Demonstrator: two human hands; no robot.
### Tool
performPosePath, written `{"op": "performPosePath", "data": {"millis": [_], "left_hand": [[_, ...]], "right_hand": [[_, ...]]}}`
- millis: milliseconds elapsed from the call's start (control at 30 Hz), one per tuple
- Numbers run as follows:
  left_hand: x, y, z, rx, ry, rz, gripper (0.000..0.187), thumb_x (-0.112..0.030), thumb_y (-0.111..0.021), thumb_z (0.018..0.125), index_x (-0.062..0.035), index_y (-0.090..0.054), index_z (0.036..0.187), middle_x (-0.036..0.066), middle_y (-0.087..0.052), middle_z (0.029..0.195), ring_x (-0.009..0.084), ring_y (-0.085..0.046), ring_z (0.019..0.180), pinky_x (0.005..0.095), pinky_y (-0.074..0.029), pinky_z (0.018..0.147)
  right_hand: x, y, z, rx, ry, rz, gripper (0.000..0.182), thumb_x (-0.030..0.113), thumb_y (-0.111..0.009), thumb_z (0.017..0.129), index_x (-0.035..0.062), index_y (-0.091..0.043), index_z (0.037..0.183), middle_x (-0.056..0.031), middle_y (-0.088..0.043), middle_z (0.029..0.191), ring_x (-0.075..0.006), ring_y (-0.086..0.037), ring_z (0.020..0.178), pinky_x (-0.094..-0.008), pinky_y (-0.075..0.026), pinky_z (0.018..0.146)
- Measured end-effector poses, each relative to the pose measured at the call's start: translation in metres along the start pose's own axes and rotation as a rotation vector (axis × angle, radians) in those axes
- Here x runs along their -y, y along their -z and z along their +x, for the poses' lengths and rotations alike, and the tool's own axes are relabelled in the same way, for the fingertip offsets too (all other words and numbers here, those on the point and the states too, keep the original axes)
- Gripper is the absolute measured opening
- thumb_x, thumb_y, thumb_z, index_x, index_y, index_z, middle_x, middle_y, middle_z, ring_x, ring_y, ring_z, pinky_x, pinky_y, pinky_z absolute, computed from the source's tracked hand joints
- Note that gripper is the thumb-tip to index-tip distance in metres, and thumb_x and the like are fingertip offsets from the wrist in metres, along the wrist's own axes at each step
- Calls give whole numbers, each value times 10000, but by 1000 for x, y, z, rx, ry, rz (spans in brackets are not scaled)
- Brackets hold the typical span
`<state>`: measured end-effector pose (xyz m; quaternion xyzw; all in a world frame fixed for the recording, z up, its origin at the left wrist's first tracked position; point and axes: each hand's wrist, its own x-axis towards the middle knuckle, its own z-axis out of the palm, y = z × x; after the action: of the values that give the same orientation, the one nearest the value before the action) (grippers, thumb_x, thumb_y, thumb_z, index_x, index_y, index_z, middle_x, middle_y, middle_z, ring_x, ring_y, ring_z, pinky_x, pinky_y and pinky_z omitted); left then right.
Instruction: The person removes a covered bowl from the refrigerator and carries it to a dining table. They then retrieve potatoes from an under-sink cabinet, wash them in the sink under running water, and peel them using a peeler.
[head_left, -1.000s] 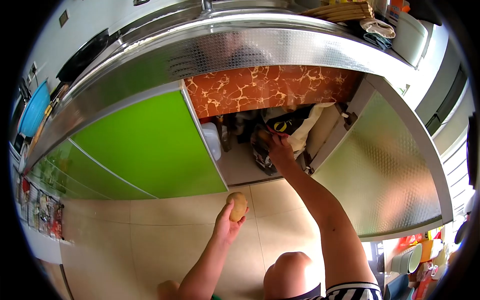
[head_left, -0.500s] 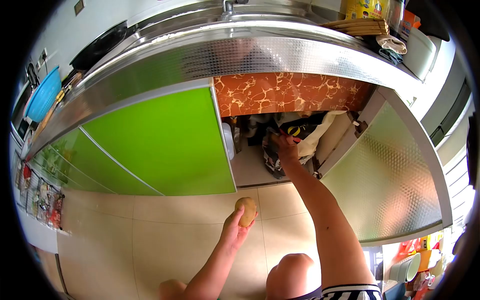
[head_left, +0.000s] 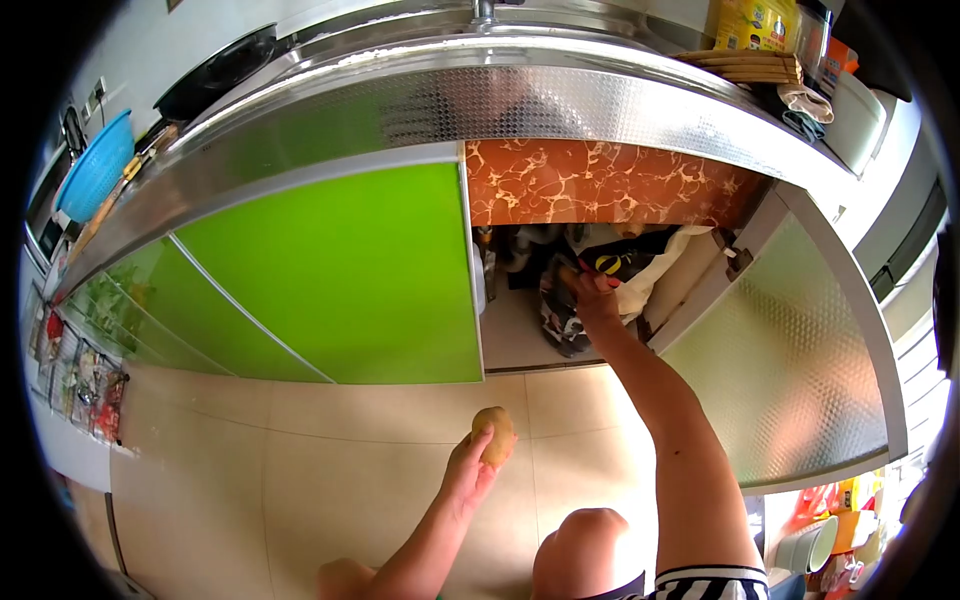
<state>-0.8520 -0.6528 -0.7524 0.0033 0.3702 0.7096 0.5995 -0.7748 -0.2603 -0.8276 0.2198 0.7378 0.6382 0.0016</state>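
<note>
My left hand (head_left: pixel 474 470) holds a pale brown potato (head_left: pixel 493 435), its fingers wrapped round it above the tiled floor. Inside the open cabinet under the counter, my right hand (head_left: pixel 596 290) reaches to a dark patterned bag (head_left: pixel 562 318). The fingers of this hand are bent at the bag's top edge, and what they grip is too small to make out. Just above them lies a black item with a yellow ring (head_left: pixel 607 264). A whitish bag (head_left: pixel 655 275) stands to the right of the hand.
A frosted cabinet door (head_left: pixel 790 350) stands open at the right, close to my right arm. Green doors (head_left: pixel 340 280) are at the left. Above runs the metal counter edge (head_left: pixel 560 100), with a black pan (head_left: pixel 215 75) and a blue basket (head_left: pixel 95 165). Containers (head_left: pixel 808 545) stand at the lower right.
The view has shifted slightly, so the cabinet appears farther right. My right hand remains at the dark bag, and my left hand still holds the potato, now a little lower in view.
</note>
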Motion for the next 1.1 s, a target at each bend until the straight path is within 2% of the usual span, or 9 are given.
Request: {"op": "performPosePath", "data": {"millis": [100, 167, 267, 400, 567, 700, 800, 967, 1100], "left_hand": [[2, 2, -3, 11, -11, -19, 542, -284, -639, 856, -2, -415, 1260, 137, -528, 1185, 244, -510, 1102, 329, -426, 964], [4, -2, -5, 6, -22, -41, 543, -272, -641, 858, 25, -413, 1252, 133, -528, 1168, 244, -528, 1075, 328, -443, 930], [9, -4, -8, -7, -24, -60, 547, -262, -643, 860, 55, -411, 1241, 132, -531, 1154, 250, -545, 1059, 328, -461, 911], [12, -4, -5, 6, 11, -73, 564, -269, -676, 826, 14, -417, 1240, 161, -542, 1160, 252, -523, 1109, 344, -424, 1009], [9, -6, 0, 21, 12, -91, 543, -246, -673, 826, 20, -424, 1228, 180, -551, 1151, 257, -538, 1105, 342, -449, 989], [4, -4, -2, 33, -3, -88, 510, -233, -653, 837, 18, -431, 1222, 185, -553, 1156, 256, -546, 1101, 340, -457, 978], [5, -1, -2, 35, 5, -99, 495, -260, -627, 852, 8, -436, 1222, 182, -553, 1157, 253, -546, 1103, 341, -453, 981], [8, -2, 1, 60, 28, -103, 510, -333, -592, 871, -10, -433, 1233, 164, -565, 1136, 237, -557, 1062, 338, -463, 940], [9, 4, 7, 69, 1, -131, 488, -397, -550, 882, -50, -452, 1211, 157, -567, 1127, 214, -559, 1001, 335, -456, 907]], "right_hand": [[-11, -2, -1, -164, -54, 162, 288, 248, -546, 747, 168, -675, 992, 61, -453, 1157, -162, -360, 1101, -419, -170, 983], [-75, 53, -8, -264, -65, 441, 271, 268, -502, 773, 141, -627, 978, 12, -539, 959, -160, -439, 1011, -341, -268, 950], [-75, 49, -13, -231, -35, 659, 256, 246, -525, 737, 116, -645, 922, 2, -556, 926, -167, -453, 1020, -330, -302, 940], [-100, 59, -24, -252, 24, 692, 202, 213, -540, 724, 106, -655, 850, -8, -562, 928, -188, -458, 1049, -327, -296, 961], [-113, 61, -32, -235, 131, 724, 146, 183, -553, 712, 100, -638, 798, -36, -572, 967, -206, -480, 1046, -342, -301, 976], [-117, 58, -38, -298, 114, 820, 138, 182, -554, 711, 99, -626, 795, -43, -576, 990, -208, -481, 1057, -344, -307, 976], [-120, 57, -44, -287, 97, 965, 169, 160, -574, 695, 86, -605, 843, -49, -570, 1022, -219, -478, 1079, -351, -313, 980], [-124, 59, -50, -265, 75, 1208, 436, 91, -700, 541, 49, -562, 953, -73, -544, 1066, -256, -472, 1107, -361, -352, 988], [-129, 58, -57, -269, 80, 1248, 534, 105, -740, 494, 36, -548, 988, -78, -531, 1082, -268, -462, 1125, -344, -377, 987]]}}
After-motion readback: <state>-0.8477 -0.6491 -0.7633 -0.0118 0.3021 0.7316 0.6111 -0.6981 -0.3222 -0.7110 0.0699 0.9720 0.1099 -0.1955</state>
